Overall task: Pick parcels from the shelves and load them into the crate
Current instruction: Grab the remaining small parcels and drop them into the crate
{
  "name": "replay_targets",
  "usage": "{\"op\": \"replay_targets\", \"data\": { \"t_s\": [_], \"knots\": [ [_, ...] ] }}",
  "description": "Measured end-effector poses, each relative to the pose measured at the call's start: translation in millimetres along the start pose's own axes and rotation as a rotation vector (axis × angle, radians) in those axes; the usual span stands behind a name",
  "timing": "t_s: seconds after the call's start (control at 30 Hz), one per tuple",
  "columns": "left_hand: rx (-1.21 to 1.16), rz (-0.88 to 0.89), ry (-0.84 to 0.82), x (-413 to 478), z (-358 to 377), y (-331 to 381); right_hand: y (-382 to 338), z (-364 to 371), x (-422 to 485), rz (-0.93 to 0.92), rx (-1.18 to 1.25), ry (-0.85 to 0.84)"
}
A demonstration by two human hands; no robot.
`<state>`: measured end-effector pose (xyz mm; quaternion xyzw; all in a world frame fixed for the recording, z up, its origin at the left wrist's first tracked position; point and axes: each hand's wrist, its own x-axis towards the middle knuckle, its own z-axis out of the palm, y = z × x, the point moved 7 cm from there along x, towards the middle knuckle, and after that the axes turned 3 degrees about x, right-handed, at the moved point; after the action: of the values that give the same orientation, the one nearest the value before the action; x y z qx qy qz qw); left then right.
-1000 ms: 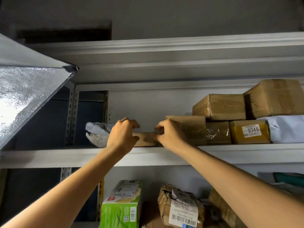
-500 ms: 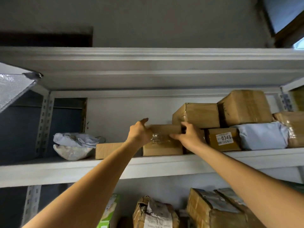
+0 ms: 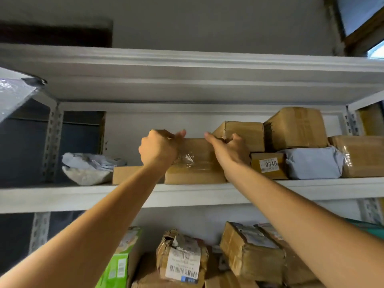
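Step in hand: I judge this to be the pick itself. I have hold of the taped box (image 3: 195, 163), which has not yet been lifted off the upper shelf (image 3: 62, 196).
Where it sits: mid-shelf at the near edge, just right of a flat box (image 3: 126, 174) and left of the 0346 box (image 3: 268, 165).
Left hand (image 3: 159, 148): curled over the box's top left corner.
Right hand (image 3: 228, 150): fingers hooked over the top right edge, against the stacked box (image 3: 243, 134).
Next move: I'd draw it evenly toward me and down. I can't tell whether the stacked box leans on it. The crate is not in view.
Upper shelf count: six brown boxes including mine, two grey bags (image 3: 313, 163), and one white bag (image 3: 87, 175).
Lower shelf count: one green carton (image 3: 118, 265) and at least three brown parcels (image 3: 182, 258); others are cut off.
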<state>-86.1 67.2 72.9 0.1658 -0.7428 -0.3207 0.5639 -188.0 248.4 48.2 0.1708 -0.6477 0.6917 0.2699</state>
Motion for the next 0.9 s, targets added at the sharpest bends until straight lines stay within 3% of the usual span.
{"op": "replay_targets", "data": {
  "t_s": [0.07,0.17,0.27,0.47,0.57,0.7,0.9],
  "knots": [
    [-0.023,-0.074,-0.041,-1,-9,1,-9,8,-6,0.136,0.047,-0.214],
    [-0.227,-0.268,-0.278,-11,-4,-5,-21,13,-19,0.279,0.009,-0.475],
    [-0.284,-0.338,-0.445,-22,5,-6,-19,8,-19,0.302,-0.047,-0.487],
    [-0.431,-0.352,-0.408,-27,2,-4,-9,1,-24,0.346,0.117,-0.514],
    [-0.608,-0.293,-0.343,-33,-3,-11,5,-4,-23,0.177,0.244,-0.489],
    [-0.824,0.015,-0.384,-51,-4,-18,25,-11,-26,0.019,0.44,-0.476],
    [-0.912,0.199,-0.417,-72,12,-34,30,-21,-22,-0.196,0.265,-0.451]
  ]
}}
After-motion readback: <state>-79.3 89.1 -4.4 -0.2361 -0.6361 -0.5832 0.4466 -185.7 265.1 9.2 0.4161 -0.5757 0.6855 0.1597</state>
